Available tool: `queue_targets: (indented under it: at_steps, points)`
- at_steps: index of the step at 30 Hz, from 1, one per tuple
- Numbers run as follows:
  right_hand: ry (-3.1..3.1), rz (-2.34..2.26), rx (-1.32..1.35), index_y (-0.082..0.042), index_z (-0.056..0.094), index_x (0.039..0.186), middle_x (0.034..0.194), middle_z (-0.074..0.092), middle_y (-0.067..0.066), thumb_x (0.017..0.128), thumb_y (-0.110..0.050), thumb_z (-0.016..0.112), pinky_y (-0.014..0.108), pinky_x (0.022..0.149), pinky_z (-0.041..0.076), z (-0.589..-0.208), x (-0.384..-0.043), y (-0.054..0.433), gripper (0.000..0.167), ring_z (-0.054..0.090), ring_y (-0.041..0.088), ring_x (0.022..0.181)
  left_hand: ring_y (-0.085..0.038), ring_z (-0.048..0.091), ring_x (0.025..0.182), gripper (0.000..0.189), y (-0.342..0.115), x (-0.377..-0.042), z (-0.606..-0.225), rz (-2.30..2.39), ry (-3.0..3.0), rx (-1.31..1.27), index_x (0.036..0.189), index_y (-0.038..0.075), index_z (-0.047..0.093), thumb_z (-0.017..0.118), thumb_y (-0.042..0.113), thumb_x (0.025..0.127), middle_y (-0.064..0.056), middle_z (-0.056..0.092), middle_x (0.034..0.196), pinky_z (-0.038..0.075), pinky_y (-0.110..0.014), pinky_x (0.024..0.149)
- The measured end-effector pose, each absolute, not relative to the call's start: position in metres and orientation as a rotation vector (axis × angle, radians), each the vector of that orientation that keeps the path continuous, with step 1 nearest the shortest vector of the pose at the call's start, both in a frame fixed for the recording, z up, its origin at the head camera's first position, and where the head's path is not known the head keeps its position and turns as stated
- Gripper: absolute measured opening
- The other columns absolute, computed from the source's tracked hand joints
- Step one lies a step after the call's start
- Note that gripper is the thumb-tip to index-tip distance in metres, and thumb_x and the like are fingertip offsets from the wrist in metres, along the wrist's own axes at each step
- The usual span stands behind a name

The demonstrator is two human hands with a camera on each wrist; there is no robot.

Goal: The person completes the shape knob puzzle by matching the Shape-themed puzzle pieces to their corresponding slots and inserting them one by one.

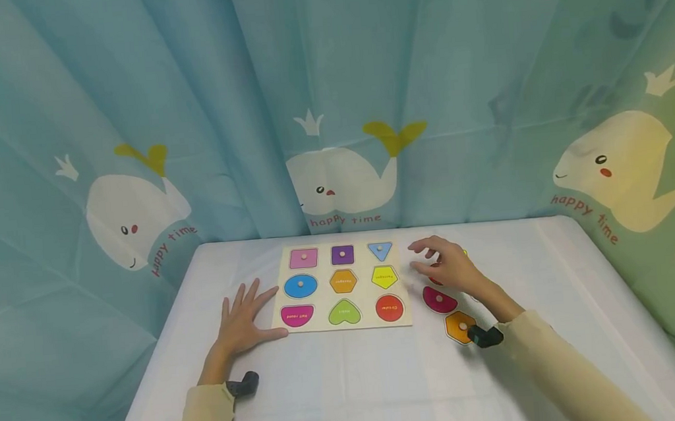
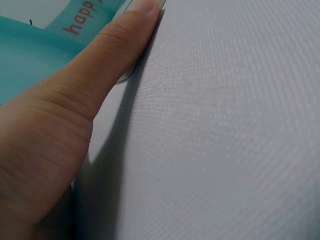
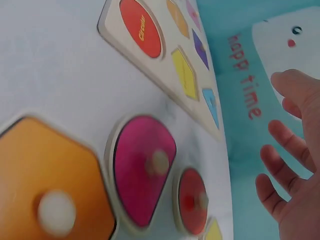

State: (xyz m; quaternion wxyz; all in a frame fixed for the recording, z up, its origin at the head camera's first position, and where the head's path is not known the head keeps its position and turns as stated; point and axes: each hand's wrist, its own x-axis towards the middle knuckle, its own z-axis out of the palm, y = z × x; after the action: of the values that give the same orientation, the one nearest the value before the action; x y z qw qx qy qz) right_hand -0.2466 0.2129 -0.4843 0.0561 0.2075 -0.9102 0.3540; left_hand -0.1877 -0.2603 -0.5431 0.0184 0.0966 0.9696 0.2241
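A pale wooden shape-puzzle board (image 1: 340, 322) lies on the table. Knobbed pieces fill its back row, and a knobbed blue oval (image 1: 300, 286) sits at its left. My left hand (image 1: 244, 323) spreads its fingers along the board's left edge; in the left wrist view its thumb (image 2: 115, 45) touches the edge. My right hand (image 1: 452, 267) hovers right of the board with loosely bent fingers, holding nothing. Beneath and near it lie a magenta half-round piece (image 1: 440, 299), an orange hexagon piece (image 1: 456, 325), a red round piece (image 3: 192, 205) and a yellow piece (image 3: 213, 230), mostly hidden.
Printed recesses without knobs show on the board, among them a green heart (image 1: 344, 312) and a red circle (image 1: 389, 308). A white cloth covers the table (image 1: 357, 387). Blue curtains (image 1: 453, 95) with whale prints hang behind and beside it.
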Motion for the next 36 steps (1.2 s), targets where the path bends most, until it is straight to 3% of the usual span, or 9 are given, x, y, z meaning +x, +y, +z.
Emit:
queue_targets:
  at_steps: [3,11,28,36]
  points:
    - [-2.769,1.078,0.565,-0.007,0.07,0.124,0.12,0.069,0.012,0.09,-0.019,0.081,0.035,0.077,0.059,-0.484,-0.241,0.227,0.037,0.063,0.031,0.099,-0.05,0.005,0.154,0.102,-0.26,-0.188,-0.544,0.692,3.011,0.301,0.155,0.022,0.047,0.082,0.065,0.07,-0.018,0.02,0.169,-0.004,-0.074,0.117]
    - [-2.765,1.108,0.517,-0.005,0.071,0.123,0.117,0.069,0.014,0.091,-0.017,0.08,0.047,0.082,0.059,-0.489,-0.221,0.254,0.035,0.063,0.032,0.096,-0.05,0.005,0.154,0.101,-0.259,-0.188,-0.543,0.719,2.999,0.303,0.155,0.021,0.047,0.083,0.064,0.071,-0.019,0.02,0.169,-0.005,-0.074,0.117]
    - [-2.785,1.117,0.452,-0.01,0.073,0.117,0.102,0.069,0.004,0.087,-0.012,0.083,0.023,0.075,0.057,-0.514,-0.168,0.284,0.032,0.059,0.021,0.088,-0.049,0.004,0.155,0.102,-0.259,-0.187,-0.541,0.708,2.986,0.288,0.156,0.021,0.046,0.082,0.065,0.071,-0.019,0.019,0.169,-0.006,-0.073,0.117]
    - [-2.732,1.109,0.488,-0.011,0.074,0.115,0.103,0.07,0.001,0.084,-0.013,0.086,0.024,0.075,0.057,-0.524,-0.158,0.288,0.033,0.061,0.019,0.085,-0.051,0.006,0.154,0.102,-0.258,-0.186,-0.539,0.711,3.002,0.307,0.155,0.02,0.047,0.082,0.065,0.071,-0.021,0.021,0.168,-0.004,-0.075,0.116]
